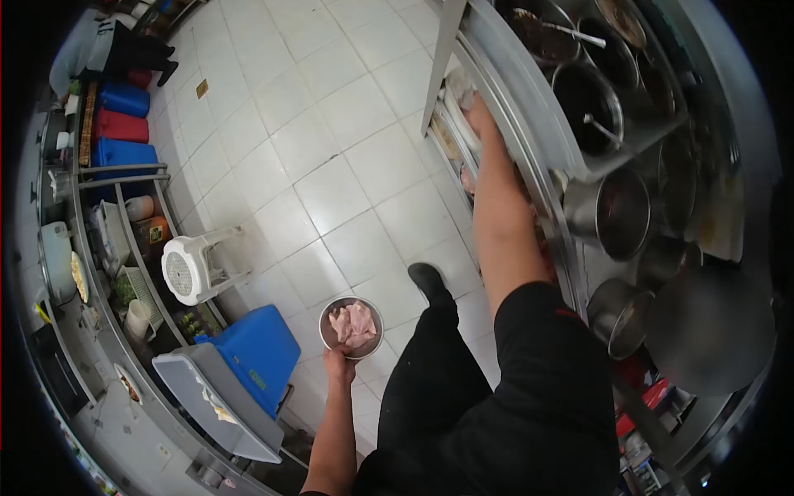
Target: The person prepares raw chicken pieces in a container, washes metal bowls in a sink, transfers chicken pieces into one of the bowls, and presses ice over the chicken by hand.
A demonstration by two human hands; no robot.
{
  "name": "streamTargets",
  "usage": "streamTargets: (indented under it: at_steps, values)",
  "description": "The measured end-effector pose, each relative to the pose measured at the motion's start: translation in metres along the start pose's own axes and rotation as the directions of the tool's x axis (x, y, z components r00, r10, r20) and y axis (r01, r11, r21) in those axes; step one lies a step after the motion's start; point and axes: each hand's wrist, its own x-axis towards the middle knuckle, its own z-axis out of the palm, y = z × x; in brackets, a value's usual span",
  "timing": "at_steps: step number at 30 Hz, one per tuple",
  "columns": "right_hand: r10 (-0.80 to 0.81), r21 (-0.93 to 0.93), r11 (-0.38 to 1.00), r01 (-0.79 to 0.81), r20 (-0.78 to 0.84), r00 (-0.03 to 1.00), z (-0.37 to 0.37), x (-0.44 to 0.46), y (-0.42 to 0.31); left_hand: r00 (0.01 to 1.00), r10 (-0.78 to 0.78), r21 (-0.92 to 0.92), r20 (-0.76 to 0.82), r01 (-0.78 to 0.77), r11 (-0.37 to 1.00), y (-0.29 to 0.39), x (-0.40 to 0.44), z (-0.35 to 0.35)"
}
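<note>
My left hand [338,364] grips the near rim of a round metal bowl [322,337], held out over the floor. Several pieces of raw, pale pink meat [354,322], like chicken, lie in the bowl. On the other side, my right arm stretches far forward to an open refrigerated-looking drawer [451,169] under the steel counter. There my right hand [477,116] is beside a whitish, semi-clear container or bag [460,85]. Its fingers are small and partly hidden, so their grip is unclear. More pink meat [468,180] shows inside the drawer.
On the right, the steel counter [529,91] holds several pots [610,213] and ladles. To the left stand a white stool [184,271], a blue lidded bin [263,354], a grey tub [186,384] and loaded shelves. Another person [124,50] is at the far left.
</note>
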Motion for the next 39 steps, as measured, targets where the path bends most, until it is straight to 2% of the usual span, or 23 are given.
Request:
streamTargets:
  at_steps: [3,6,8,11,13,14,16,17,18,19,22,23,25,26,28,29,30,31,33,35,36,37,39]
  values:
    - [-0.056,0.226,0.967,0.119,-0.265,0.963,0.026,0.004,0.011,0.998,0.029,0.062,-0.059,-0.025,0.998,0.055,-0.034,0.107]
    - [0.055,0.468,0.864,0.185,-0.453,0.89,0.008,-0.014,0.021,0.994,0.096,0.144,0.045,-0.101,0.984,0.071,-0.005,0.158]
    - [0.162,0.639,0.727,0.251,-0.515,0.842,-0.009,-0.029,0.028,0.975,0.15,0.176,0.162,-0.178,0.968,0.081,0.027,0.198]
    - [0.321,0.894,0.327,0.306,-0.409,0.854,-0.034,-0.06,0.028,0.953,0.165,0.229,0.256,-0.225,0.947,0.128,0.013,0.295]
    - [0.32,0.971,-0.015,0.238,-0.221,0.921,-0.049,-0.091,0.017,0.872,0.285,0.198,0.398,-0.385,0.901,0.137,0.03,0.336]
    - [0.252,0.976,-0.155,0.156,-0.113,0.961,-0.056,-0.11,0.008,0.853,0.288,0.21,0.435,-0.407,0.889,0.146,0.032,0.355]
    - [0.022,0.965,-0.245,-0.09,0.098,0.995,-0.064,-0.153,-0.016,0.827,0.296,0.198,0.477,-0.43,0.881,0.159,0.013,0.372]
    - [-0.084,0.993,-0.037,-0.114,0.11,0.99,-0.068,-0.177,-0.03,0.841,0.235,0.184,0.487,-0.362,0.914,0.17,-0.011,0.376]
    - [-0.172,0.949,0.317,-0.006,0.063,0.983,-0.075,-0.2,-0.043,0.848,0.18,0.169,0.498,-0.299,0.939,0.179,-0.03,0.376]
    - [-0.27,0.779,0.612,0.136,0.043,0.962,-0.081,-0.224,-0.054,0.839,0.206,0.145,0.504,-0.317,0.937,0.181,-0.045,0.371]
    - [-0.27,0.694,0.671,0.262,-0.1,0.958,-0.08,-0.29,-0.079,0.811,0.27,0.112,0.519,-0.378,0.919,0.181,-0.078,0.333]
    - [-0.271,0.694,0.662,0.283,-0.13,0.954,-0.087,-0.312,-0.085,0.795,0.29,0.104,0.534,-0.402,0.91,0.181,-0.088,0.316]
    - [-0.239,0.597,0.753,0.277,-0.145,0.96,-0.108,-0.371,-0.092,0.805,0.267,0.126,0.53,-0.387,0.914,0.177,-0.126,0.277]
    - [-0.324,0.61,0.687,0.394,-0.228,0.918,-0.091,-0.387,-0.087,0.776,0.285,0.069,0.563,-0.388,0.919,0.17,-0.132,0.255]
    - [-0.413,0.697,0.611,0.377,-0.125,0.902,-0.095,-0.439,-0.096,0.71,0.301,0.086,0.637,-0.453,0.887,0.148,-0.128,0.214]
    - [-0.436,0.661,0.619,0.425,-0.161,0.885,-0.082,-0.46,-0.096,0.675,0.282,0.103,0.682,-0.47,0.877,0.139,-0.144,0.196]
    - [-0.385,0.402,0.799,0.447,-0.229,0.894,-0.046,-0.477,-0.093,0.622,0.299,0.089,0.724,-0.514,0.853,0.124,-0.154,0.179]
    - [-0.3,0.345,0.878,0.333,-0.145,0.943,-0.05,-0.512,-0.101,0.602,0.261,0.121,0.755,-0.519,0.846,0.108,-0.164,0.163]
    - [-0.217,0.315,0.925,0.212,-0.022,0.976,-0.06,-0.596,-0.094,0.584,0.176,0.201,0.792,-0.523,0.828,0.069,-0.182,0.126]
    - [-0.196,0.341,0.924,0.174,0.033,0.98,-0.055,-0.665,-0.076,0.544,0.092,0.266,0.834,-0.543,0.796,0.028,-0.205,0.095]
    - [-0.26,0.298,0.918,0.263,-0.05,0.964,-0.043,-0.696,-0.063,0.563,0.029,0.32,0.826,-0.51,0.799,0.01,-0.216,0.074]
    - [-0.217,0.325,0.917,0.231,-0.077,0.973,-0.036,-0.727,-0.049,0.588,-0.024,0.37,0.809,-0.476,0.798,-0.006,-0.226,0.055]
    - [-0.164,0.349,0.914,0.207,-0.149,0.975,-0.024,-0.785,-0.018,0.565,-0.08,0.424,0.821,-0.509,0.749,-0.045,-0.247,0.03]
